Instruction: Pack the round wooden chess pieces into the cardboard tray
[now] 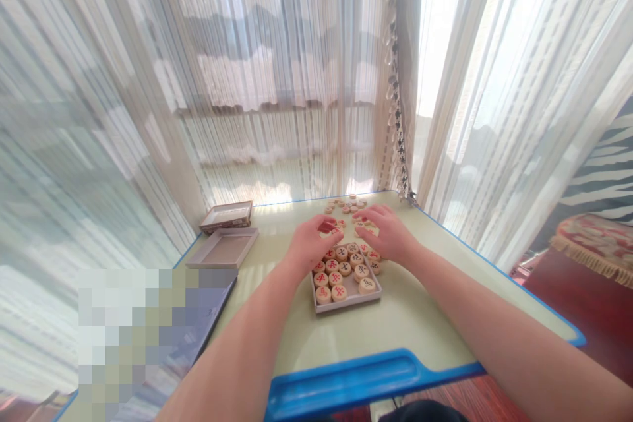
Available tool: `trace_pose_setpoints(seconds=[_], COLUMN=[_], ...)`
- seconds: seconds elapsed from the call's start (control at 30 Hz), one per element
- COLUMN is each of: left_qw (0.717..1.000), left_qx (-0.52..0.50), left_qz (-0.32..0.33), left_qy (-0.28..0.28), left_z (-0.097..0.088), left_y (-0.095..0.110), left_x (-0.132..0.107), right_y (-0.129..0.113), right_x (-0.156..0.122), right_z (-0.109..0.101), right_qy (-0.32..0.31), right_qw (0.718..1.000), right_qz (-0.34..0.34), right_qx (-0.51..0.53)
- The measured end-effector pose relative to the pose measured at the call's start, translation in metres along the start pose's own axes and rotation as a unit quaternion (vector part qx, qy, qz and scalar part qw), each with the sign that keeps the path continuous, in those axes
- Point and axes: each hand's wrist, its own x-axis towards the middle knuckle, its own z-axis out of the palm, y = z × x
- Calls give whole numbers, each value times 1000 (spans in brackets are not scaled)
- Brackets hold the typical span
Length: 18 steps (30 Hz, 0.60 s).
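Observation:
An open shallow box holds round wooden Chinese chess pieces with red and black characters, set in rows with a gap near its front middle. My left hand is over the box's far left corner, fingers curved and thumb apart. Across from it, my right hand hovers by the far right corner, thumb and fingers also spread. Between and under both hands lie more loose pieces. Whether any fingertip touches a piece is partly hidden. Several pieces sit against the box's right side.
More pieces are scattered at the back of the pale green table, which has a blue rim. On the left lie an empty shallow tray, another box and a dark flat item, partly blurred out. Sheer curtains hang behind.

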Motion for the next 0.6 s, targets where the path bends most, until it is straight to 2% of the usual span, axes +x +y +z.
trace_pose_setpoints(seconds=[0.07,0.13,0.37,0.6], left_qw=[1000,997,978,976], left_qx=[-28,-70,-191,-183], left_qz=[5,-1,-65,-96], left_qy=[-7,-25,-53,-75], left_z=[0,0,-1,-6], left_y=[1,3,12,24], left_x=[0,0,-1,-7], right_y=[-13,-22,-23,-25], right_x=[-1,-1,0,-1], right_z=[2,5,4,0], right_qy=[-13,-24,-30,26], right_qw=[998,995,993,991], right_qz=[-52,-72,-49,-21], right_qx=[39,69,104,126])
